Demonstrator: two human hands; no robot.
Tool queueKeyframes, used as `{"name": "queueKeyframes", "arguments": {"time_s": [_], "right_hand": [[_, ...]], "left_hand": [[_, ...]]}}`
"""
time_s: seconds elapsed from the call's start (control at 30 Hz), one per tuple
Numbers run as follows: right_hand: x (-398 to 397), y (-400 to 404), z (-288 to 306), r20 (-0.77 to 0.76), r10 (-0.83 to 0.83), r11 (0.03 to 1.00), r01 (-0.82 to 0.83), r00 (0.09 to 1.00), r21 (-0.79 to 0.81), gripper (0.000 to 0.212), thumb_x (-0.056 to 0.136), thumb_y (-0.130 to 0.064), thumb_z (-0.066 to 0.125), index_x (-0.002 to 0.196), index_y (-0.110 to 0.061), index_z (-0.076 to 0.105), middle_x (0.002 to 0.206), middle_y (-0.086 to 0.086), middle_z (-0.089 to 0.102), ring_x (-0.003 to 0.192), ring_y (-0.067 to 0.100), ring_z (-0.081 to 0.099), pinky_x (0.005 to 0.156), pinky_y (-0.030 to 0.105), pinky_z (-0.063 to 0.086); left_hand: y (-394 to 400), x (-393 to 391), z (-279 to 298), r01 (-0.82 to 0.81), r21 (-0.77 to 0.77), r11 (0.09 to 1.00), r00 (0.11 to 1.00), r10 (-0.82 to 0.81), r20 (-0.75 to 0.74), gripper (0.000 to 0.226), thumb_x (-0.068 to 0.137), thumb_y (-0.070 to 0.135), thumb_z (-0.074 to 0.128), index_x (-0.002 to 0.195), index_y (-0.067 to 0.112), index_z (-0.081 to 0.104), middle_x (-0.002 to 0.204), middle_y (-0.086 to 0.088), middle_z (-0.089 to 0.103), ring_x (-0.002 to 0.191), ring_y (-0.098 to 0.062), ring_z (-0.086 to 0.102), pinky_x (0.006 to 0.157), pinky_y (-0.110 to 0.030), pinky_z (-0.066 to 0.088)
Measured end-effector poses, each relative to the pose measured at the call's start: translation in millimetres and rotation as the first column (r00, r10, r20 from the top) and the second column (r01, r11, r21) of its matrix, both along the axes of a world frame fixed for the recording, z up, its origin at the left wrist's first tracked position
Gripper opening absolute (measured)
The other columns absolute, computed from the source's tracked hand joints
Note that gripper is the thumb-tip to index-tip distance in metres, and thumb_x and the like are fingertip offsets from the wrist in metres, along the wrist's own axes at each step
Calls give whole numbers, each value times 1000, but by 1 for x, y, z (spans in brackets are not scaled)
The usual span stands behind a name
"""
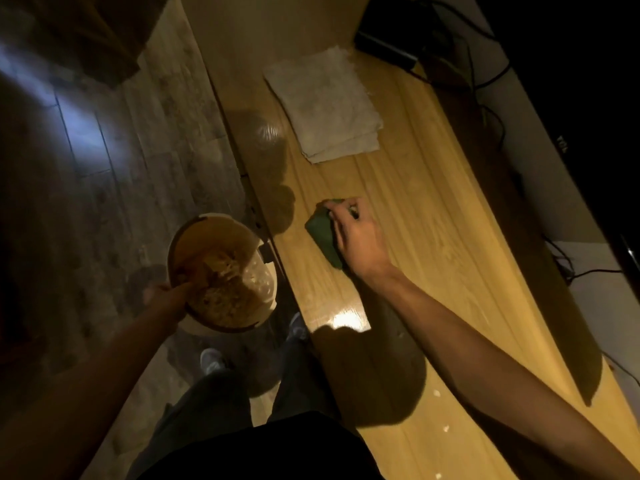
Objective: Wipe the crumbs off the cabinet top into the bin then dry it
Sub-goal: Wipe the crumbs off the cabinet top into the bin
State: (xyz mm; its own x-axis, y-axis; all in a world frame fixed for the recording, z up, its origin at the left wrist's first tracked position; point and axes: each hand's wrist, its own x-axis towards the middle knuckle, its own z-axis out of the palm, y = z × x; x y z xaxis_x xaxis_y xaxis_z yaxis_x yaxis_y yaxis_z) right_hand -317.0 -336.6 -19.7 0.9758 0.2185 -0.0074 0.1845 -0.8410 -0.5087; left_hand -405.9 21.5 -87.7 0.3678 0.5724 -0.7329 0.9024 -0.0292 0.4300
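Nearest on the wooden surface (433,209), a few pale crumbs (437,393) lie scattered at the near end, beside the right forearm that reaches out over the wood. A bright patch of glare sits on the wood just left of that arm. Off the left edge of the surface, over the floor (104,168), the left hand (162,294) grips the near rim of the bin (221,271), fingers curled over the edge; the bin is round, pale outside with a dark rim, and tilted so that its inside shows a heap of brownish scraps. It hangs just beside the surface edge, and whether it touches that edge cannot be told. Shoes and dark trouser legs show below it. Farther along, about midway up the surface, the right hand (356,233) lies on a green cloth (322,233), fingers bent down over its top and pinching it against the wood; the cloth pokes out to the left of the hand. Beyond that, well apart from the cloth, a folded stack of pale paper towels (325,105) lies flat. At the far right end stands a small black box (384,48) with cables (485,81) trailing along the right side, next to the dark edge of a screen (561,98).
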Motion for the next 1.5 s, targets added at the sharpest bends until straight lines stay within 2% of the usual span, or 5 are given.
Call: {"name": "queueKeyframes", "arguments": {"time_s": [0.33,0.7,1.07,1.33,1.5], "right_hand": [[149,-146,7,125,-386,898,403,914,-175,35,109,-38,35,135,-21,49,134,12,42,112,32,56,90,47,55],[158,-177,-24,23,-270,931,267,963,-249,43,110,-32,32,148,-23,50,154,7,45,126,37,48,107,44,38],[88,-39,-22,110,-140,980,154,984,-128,33,105,-22,50,134,-13,66,138,11,63,110,35,56,93,41,43],[13,105,-22,32,56,986,-51,998,-157,36,104,-19,50,137,-12,62,139,9,62,112,36,58,91,41,50],[-27,150,-25,-127,330,897,-353,935,-266,46,106,-20,36,151,-22,44,152,0,48,126,30,48,94,38,49]], "left_hand": [[-5,18,11,105,102,989,995,-103,-16,26,90,18,72,102,-1,61,90,-25,60,76,-30,55,61,-32,44],[-7,8,7,81,98,992,994,-73,-84,25,88,17,74,100,1,58,94,-25,59,77,-30,56,54,-33,44],[-6,-4,26,274,44,961,961,-275,31,38,96,33,63,107,-3,64,105,-29,67,98,-44,65,88,-58,55],[-4,-9,52,551,309,775,775,-613,156,43,85,28,58,61,-7,56,50,-10,48,45,-21,48,45,-27,33],[-6,-14,58,503,408,762,804,-586,103,31,91,29,66,79,2,56,65,-2,49,58,-16,48,51,-29,29]]}}
